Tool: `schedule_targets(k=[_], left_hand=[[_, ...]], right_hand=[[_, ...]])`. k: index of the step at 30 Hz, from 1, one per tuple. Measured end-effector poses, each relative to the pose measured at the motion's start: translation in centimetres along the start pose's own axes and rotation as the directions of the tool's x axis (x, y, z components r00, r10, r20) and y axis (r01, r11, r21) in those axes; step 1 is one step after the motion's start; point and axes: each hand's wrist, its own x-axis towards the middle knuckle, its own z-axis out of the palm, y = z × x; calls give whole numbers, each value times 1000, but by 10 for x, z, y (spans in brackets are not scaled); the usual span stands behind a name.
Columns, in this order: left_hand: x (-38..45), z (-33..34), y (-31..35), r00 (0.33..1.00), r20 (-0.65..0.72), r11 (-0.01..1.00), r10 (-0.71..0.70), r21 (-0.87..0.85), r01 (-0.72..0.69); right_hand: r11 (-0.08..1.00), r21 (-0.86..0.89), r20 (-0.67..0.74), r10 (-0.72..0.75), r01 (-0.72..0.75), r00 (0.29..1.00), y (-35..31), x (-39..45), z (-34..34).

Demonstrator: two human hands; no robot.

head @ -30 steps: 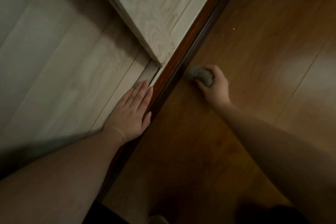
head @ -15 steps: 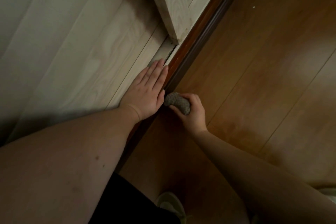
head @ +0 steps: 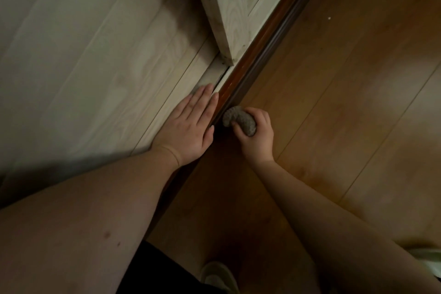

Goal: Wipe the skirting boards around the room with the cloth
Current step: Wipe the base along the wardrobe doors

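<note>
Two hands and one cloth show. At centre frame the left hand (head: 191,126) lies flat, fingers straight, pressed on the pale wood panel (head: 83,67). Just right of it runs one dark skirting board (head: 267,38), diagonal from upper right to lower centre. The right hand (head: 256,137) grips the balled grey cloth (head: 239,120) against that board, low on the orange floor (head: 346,102). One shoe (head: 219,274) is cut off at the bottom edge; the lower frame is dim. Since half a second ago, both hands have hardly shifted.

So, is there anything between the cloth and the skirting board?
Nothing visible. The right hand grips the cloth, whose end meets the skirting board. The left hand lies flat on the wall beside it, not in between.
</note>
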Motion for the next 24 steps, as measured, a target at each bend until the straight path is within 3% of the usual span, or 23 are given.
schedule_targets(k=[3, 10, 18, 21, 24], left_hand=[[0, 0, 0, 1000, 7, 1000, -6, 10, 6], [0, -1, 1, 1000, 7, 1000, -5, 0, 5], [2, -2, 0, 1000, 5, 1000, -7, -20, 7], [1, -2, 0, 1000, 4, 1000, -3, -22, 3], [0, -1, -1, 1000, 5, 1000, -4, -30, 5]], right_hand=[[1000, 1, -18, -10, 10, 1000, 1, 26, -13], [971, -116, 167, -190, 210, 968, 9, 60, -36], [963, -142, 166, -203, 227, 965, 3, 100, -55], [978, -117, 63, -164, 171, 984, -1, 116, -63], [980, -137, 61, -133, 141, 989, -6, 141, -76]])
